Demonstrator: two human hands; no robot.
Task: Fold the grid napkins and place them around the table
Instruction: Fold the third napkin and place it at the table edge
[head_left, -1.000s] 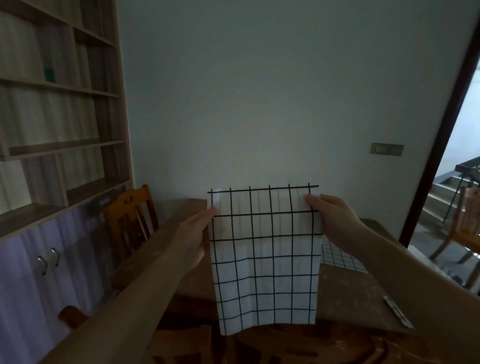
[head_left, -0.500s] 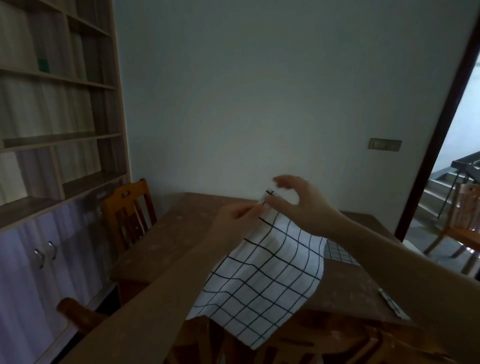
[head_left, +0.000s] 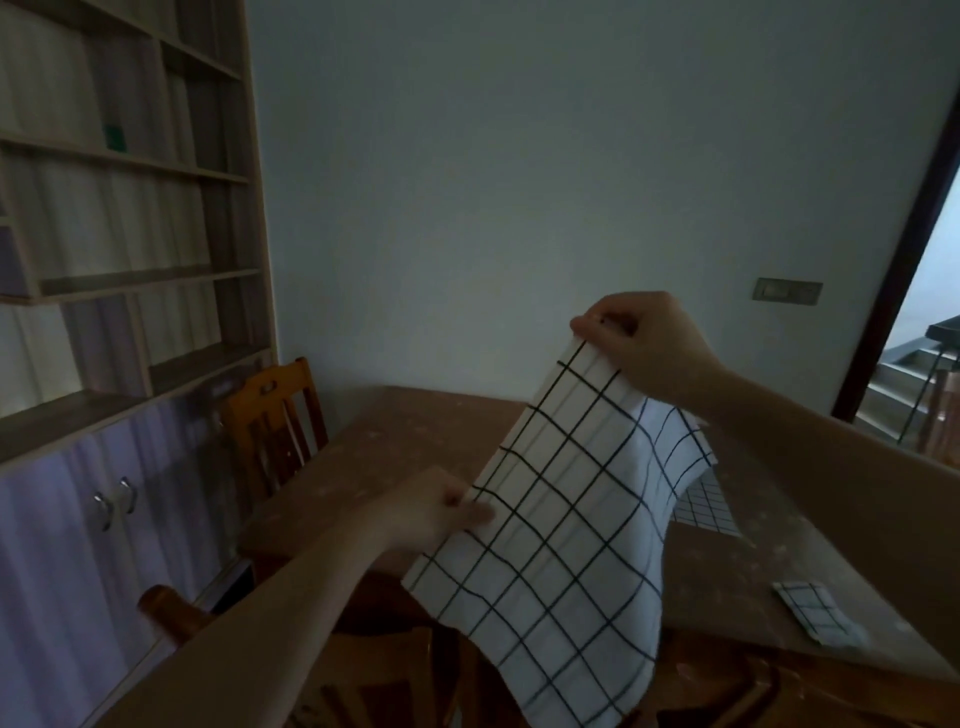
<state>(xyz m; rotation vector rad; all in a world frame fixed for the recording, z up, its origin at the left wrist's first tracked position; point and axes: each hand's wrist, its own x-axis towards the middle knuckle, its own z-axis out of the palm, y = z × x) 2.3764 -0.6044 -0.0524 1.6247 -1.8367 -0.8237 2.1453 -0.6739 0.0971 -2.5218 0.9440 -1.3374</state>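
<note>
- Half a second ago the two hands met at one top corner of the cloth; they are now well apart, the right raised high and the left dropped low along the cloth's left edge, so the napkin hangs stretched on a slant rather than bunched.
- At far left stands a bookshelf (head_left: 130, 218) of pale wood-grain boards, with flat cupboard doors below bearing two small metal handles (head_left: 115, 501).
- Just beside it is a wooden chair (head_left: 275, 421), orange-brown and glossy, with a slotted back.
- The left hand (head_left: 431, 512) is pinched shut on the left edge of the grid napkin (head_left: 561, 530), thumb on the near face.
- The grid napkin is thin, limp white cloth ruled with black lines into squares; it is doubled over, hangs in the air above the near edge of the table (head_left: 395, 441), and its free right side curls softly.
- The table top is dull brown and speckled with pale flecks.
- The right hand (head_left: 649, 343) is closed on the napkin's top corner, fingertips gripping it.
- Behind the held cloth, a second grid napkin (head_left: 706, 506) lies flat on the table, finer in its checks.
- At lower right a small folded napkin (head_left: 818, 613) lies on the table, a compact rectangle.
</note>
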